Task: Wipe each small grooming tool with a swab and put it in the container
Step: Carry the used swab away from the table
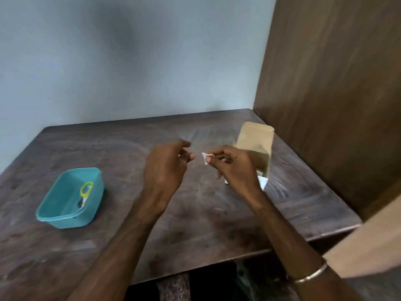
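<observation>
In the teal container [69, 198], at the lower left of the frame, one tool with a yellow ring handle [86, 191] already lies, so at least one tool seems finished. At the centre, the right hand [233, 168] pinches a small white swab [205, 158] between thumb and fingers. The left hand [167, 168] is just beside it, fingers loosely curled and grasping nothing. A brown paper pouch [256, 148] stands on the bench [206, 213] behind the right hand. No other tool is visible, so how many are left is unclear.
</observation>
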